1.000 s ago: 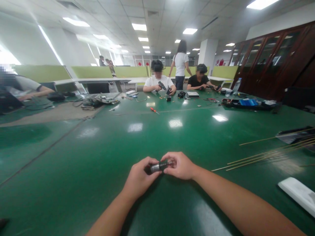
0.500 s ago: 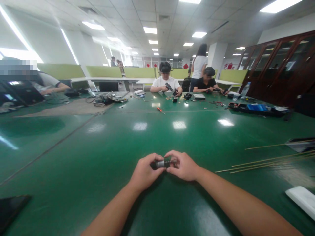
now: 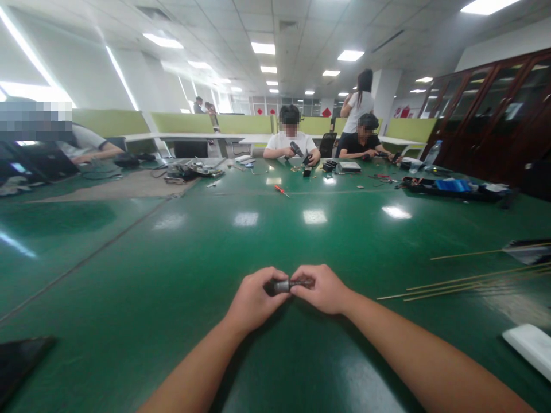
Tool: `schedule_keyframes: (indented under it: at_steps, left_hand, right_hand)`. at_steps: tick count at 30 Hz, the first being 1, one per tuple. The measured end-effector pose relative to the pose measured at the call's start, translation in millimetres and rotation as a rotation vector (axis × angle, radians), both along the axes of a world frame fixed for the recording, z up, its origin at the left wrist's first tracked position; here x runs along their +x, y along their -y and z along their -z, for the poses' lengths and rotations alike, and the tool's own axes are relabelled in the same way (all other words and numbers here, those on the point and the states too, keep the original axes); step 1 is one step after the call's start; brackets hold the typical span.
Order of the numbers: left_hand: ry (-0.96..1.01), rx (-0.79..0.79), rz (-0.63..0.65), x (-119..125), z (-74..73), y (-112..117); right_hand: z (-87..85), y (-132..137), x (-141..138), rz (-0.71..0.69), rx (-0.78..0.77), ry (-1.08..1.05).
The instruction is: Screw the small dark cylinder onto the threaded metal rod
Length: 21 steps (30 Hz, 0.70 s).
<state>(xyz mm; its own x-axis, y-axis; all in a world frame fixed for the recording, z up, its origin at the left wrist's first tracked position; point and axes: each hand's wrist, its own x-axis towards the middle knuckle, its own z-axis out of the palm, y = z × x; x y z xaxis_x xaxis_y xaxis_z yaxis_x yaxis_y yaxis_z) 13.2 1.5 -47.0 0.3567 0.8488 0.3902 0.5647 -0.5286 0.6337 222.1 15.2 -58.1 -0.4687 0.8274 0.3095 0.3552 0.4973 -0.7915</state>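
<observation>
Both my hands meet over the green table [image 3: 172,275], low in the middle of the head view. My left hand [image 3: 253,299] is closed round the left end of a small metal cylinder [image 3: 284,285], silver with a dark end. My right hand [image 3: 322,289] pinches its right end with fingers pressed together. The part is held level, just above the table top. What the fingers cover of the part is hidden.
Thin wooden sticks [image 3: 465,281] lie to the right, with a white flat object [image 3: 529,347] at the right edge and a dark object [image 3: 19,358] at the lower left. Across the table two seated people [image 3: 290,143] handle tools; a red screwdriver [image 3: 280,190] and a tool tray [image 3: 451,188] lie there.
The view has tilted and shifted a little. My hands stay together on the cylinder; the right fingers have closed further over its dark end, so less of it shows.
</observation>
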Motion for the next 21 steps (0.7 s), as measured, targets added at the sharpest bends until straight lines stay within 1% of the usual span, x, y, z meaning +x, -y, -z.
schedule_keyframes:
  at_steps: [4, 12, 16, 21]
  left_hand:
    - [-0.017, 0.007, 0.009, 2, -1.4, 2]
    - [-0.064, 0.03, 0.073, 6, -1.9, 9]
    - [-0.064, 0.034, 0.077, 6, 0.1, 10]
    - [-0.066, 0.022, 0.071, 7, 1.1, 11]
  right_hand:
    - [-0.2, 6, -1, 0.03, -0.044, -0.037]
    - [0.2, 29, -2, 0.134, -0.214, -0.133]
    - [-1.2, 36, -5, 0.197, -0.211, -0.128]
    - [-5.2, 34, -1, 0.142, -0.206, -0.129]
